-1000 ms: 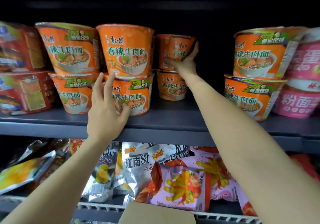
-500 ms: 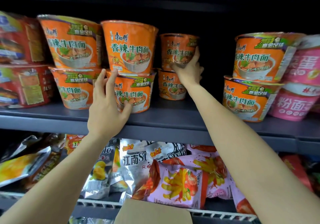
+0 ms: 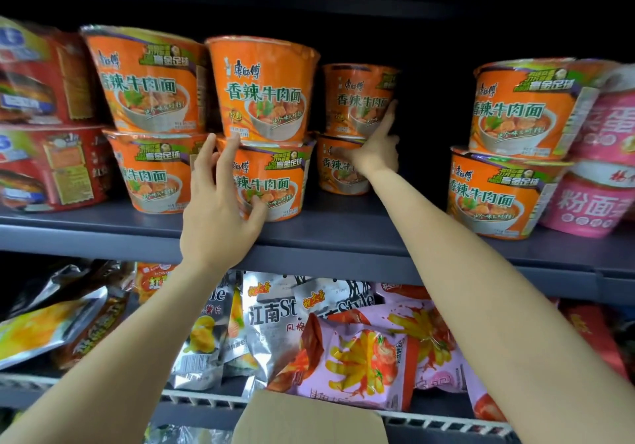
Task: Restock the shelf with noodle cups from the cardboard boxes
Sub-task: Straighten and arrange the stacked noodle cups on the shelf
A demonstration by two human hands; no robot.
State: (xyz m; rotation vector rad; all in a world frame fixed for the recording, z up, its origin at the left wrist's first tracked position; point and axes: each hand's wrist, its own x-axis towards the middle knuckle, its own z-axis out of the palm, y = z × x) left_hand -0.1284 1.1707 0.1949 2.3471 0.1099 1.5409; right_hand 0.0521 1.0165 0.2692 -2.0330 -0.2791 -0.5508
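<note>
Both hands are up at the grey shelf (image 3: 343,237) in the middle band of the frame, which carries orange noodle cups stacked two high.

The right hand (image 3: 372,150) reaches deep into the shelf, centre frame. Its fingers are extended and laid flat against the rear stack: the upper rear cup (image 3: 357,100) and the lower rear cup (image 3: 338,168) beneath it. It presses rather than grips. This stack sits further back than the front rows.

The left hand (image 3: 216,217) is nearer the shelf edge, left of centre. Its fingers are spread and mostly straight, fingertips at the seam between the top front cup (image 3: 263,89) and the bottom front cup (image 3: 271,182), thumb against the bottom one. It appears to steady the stack; no closed grasp is visible.

Governing relation: all cups stand upright, their long axes vertical. Just right of the rear stack is a dark gap (image 3: 426,134), bounded on the right by another orange stack (image 3: 508,155). The right hand is the nearer one to that gap. In my judgement, further stock belongs there.

A cardboard flap (image 3: 309,419) shows at the bottom edge, below both hands. Snack bags (image 3: 360,357) fill the lower shelf.
</note>
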